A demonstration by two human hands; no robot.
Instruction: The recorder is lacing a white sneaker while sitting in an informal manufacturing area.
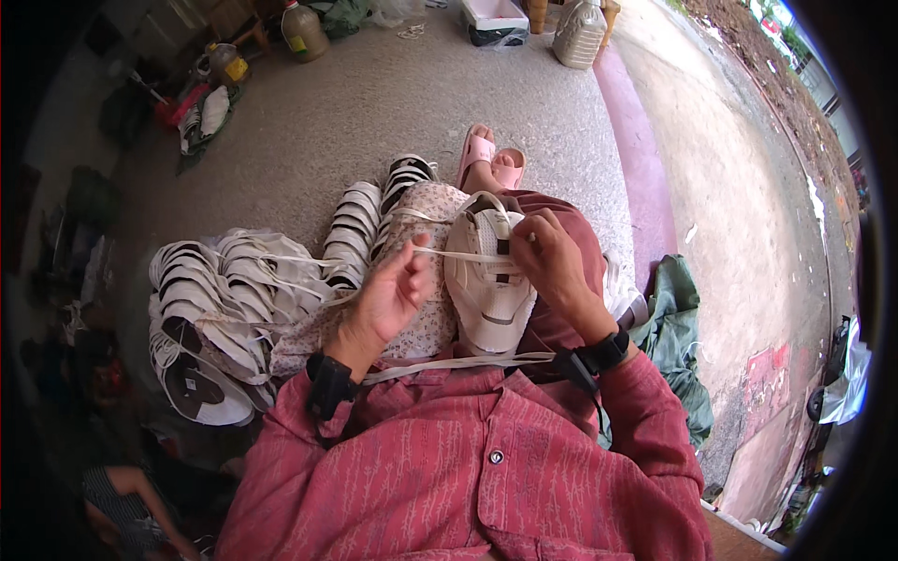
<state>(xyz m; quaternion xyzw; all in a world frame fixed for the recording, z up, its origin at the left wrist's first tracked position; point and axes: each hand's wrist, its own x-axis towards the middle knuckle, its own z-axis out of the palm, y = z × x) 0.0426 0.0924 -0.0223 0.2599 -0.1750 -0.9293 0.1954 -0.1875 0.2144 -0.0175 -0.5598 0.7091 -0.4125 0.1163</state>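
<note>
A white shoe upper lies on my lap, its toe toward me. Across its lacing area runs a flat off-white shoelace, drawn taut sideways. My left hand has the lace's left end at its thumb and index fingertips, the other fingers loosely curled. At the right edge of the upper, my right hand is closed in a pinch on the lace. Its fingers partly hide the eyelets there. More off-white laces lie over my lap near my waist. A floral cloth covers my left leg.
Nested stacks of white and black shoe uppers with trailing laces stand at my left. Further uppers line up beside my leg. Green cloth lies at my right. Jugs and a white tub stand far off.
</note>
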